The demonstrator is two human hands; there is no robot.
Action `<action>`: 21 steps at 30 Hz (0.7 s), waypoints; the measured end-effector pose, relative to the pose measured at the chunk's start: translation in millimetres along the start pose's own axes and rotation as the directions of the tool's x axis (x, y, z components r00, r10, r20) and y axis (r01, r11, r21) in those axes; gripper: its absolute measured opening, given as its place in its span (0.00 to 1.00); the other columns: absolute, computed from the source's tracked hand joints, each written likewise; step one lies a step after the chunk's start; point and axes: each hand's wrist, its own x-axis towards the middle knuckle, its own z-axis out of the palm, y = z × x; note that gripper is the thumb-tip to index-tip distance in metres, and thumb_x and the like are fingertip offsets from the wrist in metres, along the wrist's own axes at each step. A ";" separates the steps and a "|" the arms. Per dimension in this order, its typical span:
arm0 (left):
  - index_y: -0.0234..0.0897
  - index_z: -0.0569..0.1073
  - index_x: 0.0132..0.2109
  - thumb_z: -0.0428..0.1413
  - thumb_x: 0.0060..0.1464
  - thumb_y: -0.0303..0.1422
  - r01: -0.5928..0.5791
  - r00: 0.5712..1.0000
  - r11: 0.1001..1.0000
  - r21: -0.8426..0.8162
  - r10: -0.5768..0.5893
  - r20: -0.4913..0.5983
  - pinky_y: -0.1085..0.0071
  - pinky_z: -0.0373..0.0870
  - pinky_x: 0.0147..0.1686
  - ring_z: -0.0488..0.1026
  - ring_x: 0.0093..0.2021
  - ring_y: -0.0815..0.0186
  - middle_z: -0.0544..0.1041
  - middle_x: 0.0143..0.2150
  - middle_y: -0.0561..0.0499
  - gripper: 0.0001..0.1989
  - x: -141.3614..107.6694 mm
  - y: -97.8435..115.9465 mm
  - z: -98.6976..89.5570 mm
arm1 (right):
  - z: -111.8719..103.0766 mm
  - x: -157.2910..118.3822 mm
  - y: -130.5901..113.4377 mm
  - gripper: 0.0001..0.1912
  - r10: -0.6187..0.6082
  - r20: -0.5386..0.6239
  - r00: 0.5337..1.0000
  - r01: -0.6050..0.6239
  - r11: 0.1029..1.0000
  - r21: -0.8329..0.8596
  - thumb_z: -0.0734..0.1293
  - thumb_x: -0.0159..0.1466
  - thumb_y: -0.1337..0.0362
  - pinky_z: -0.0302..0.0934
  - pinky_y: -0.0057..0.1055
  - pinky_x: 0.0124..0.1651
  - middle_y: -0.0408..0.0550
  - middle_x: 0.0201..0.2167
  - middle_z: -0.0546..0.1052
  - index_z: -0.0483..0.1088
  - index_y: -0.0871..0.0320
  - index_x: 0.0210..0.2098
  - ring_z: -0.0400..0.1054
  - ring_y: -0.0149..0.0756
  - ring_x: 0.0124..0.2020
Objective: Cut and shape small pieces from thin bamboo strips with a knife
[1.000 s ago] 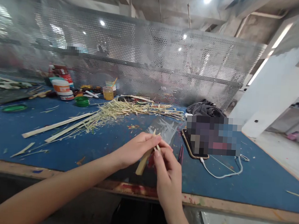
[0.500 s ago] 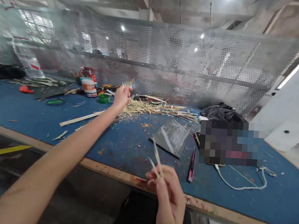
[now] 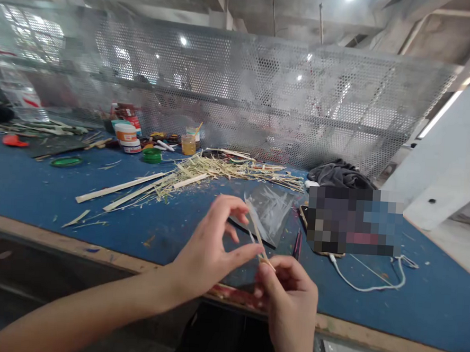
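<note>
My right hand (image 3: 289,299), low in the middle near the table's front edge, pinches thin pale strips (image 3: 257,230) that point up and away. Just left of it is my left hand (image 3: 221,239), its fingers spread and curved around the strips, the thumb close to their lower part; I see nothing gripped in it. Behind the hands lies a dark flat board (image 3: 275,210) with a whitish, streaked surface. A pink and black cutter (image 3: 297,244) rests right of the board. Farther back is a pile of thin split strips (image 3: 219,168), with wider flat strips (image 3: 118,187) at its left.
Jars (image 3: 126,136) and a green ring-shaped roll (image 3: 152,155) stand at the back left, and a small amber jar (image 3: 188,144) behind the pile. To the right are a phone (image 3: 304,220), a white cable (image 3: 355,287) and dark cloth (image 3: 340,174). A perforated metal screen (image 3: 244,91) rises behind.
My left hand has come back from the small jar behind the pile to beside my right hand, and its fingers have spread. The view has shifted slightly right.
</note>
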 end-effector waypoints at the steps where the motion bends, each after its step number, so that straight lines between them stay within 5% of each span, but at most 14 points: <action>1: 0.41 0.64 0.51 0.62 0.50 0.32 -0.135 0.978 0.985 0.107 0.149 -0.145 0.74 0.72 0.37 0.70 0.41 0.67 0.69 0.46 0.49 0.22 -6.3 0.4 1.9 | 1.2 -2.2 -3.1 0.15 -0.006 -0.031 1.000 0.006 1.000 0.013 0.76 0.50 0.55 0.54 0.18 0.15 0.40 0.15 0.70 0.72 0.59 0.24 0.60 0.24 0.14; 2: 0.42 0.65 0.51 0.62 0.50 0.29 -0.232 0.943 0.948 0.216 0.274 -0.189 0.73 0.71 0.41 0.70 0.42 0.67 0.70 0.45 0.49 0.22 -11.6 0.1 3.3 | 2.0 -3.8 -5.0 0.14 -0.013 -0.054 0.998 0.014 1.000 0.020 0.76 0.50 0.56 0.55 0.18 0.15 0.40 0.15 0.69 0.72 0.59 0.23 0.60 0.24 0.14; 4: 0.42 0.68 0.51 0.59 0.53 0.25 -0.384 0.905 0.867 0.317 0.422 -0.056 0.72 0.70 0.44 0.71 0.42 0.67 0.74 0.42 0.50 0.18 -19.9 -0.7 5.7 | 1.5 -5.0 -5.4 0.14 -0.024 -0.072 0.997 0.026 0.999 0.029 0.76 0.50 0.55 0.57 0.19 0.16 0.40 0.13 0.69 0.74 0.60 0.23 0.61 0.25 0.14; 7: 0.40 0.70 0.53 0.52 0.59 0.25 -0.485 0.875 0.831 0.274 0.461 0.150 0.72 0.70 0.44 0.74 0.43 0.66 0.77 0.42 0.48 0.15 -28.0 -1.1 9.8 | -4.6 -2.9 0.2 0.14 -0.001 -0.024 1.000 0.002 0.999 0.041 0.75 0.51 0.55 0.58 0.19 0.17 0.41 0.14 0.70 0.77 0.60 0.26 0.62 0.25 0.15; 13: 0.38 0.72 0.51 0.53 0.60 0.25 -0.323 0.945 0.924 0.206 0.304 0.117 0.78 0.68 0.49 0.74 0.46 0.70 0.77 0.47 0.49 0.13 -29.4 -0.2 13.5 | -13.7 0.0 6.1 0.11 -0.015 0.177 0.984 0.007 0.999 0.046 0.72 0.58 0.56 0.63 0.21 0.23 0.42 0.19 0.74 0.78 0.57 0.34 0.66 0.26 0.19; 17: 0.39 0.75 0.48 0.56 0.58 0.29 -0.173 0.980 0.978 0.113 0.160 0.115 0.81 0.68 0.48 0.75 0.46 0.70 0.78 0.47 0.50 0.10 -25.8 3.5 14.3 | -13.9 -0.8 6.4 0.12 0.004 0.133 0.991 -0.003 1.000 -0.007 0.71 0.58 0.54 0.66 0.25 0.25 0.42 0.22 0.73 0.76 0.57 0.35 0.67 0.30 0.22; 21: 0.42 0.79 0.44 0.57 0.58 0.33 0.059 0.975 0.998 -0.032 -0.051 0.215 0.79 0.70 0.46 0.76 0.43 0.69 0.80 0.43 0.52 0.09 -22.1 5.5 16.8 | -17.9 -1.9 9.6 0.11 -0.111 0.103 0.988 0.125 0.983 -0.135 0.71 0.59 0.55 0.67 0.26 0.28 0.43 0.25 0.74 0.76 0.57 0.33 0.69 0.32 0.26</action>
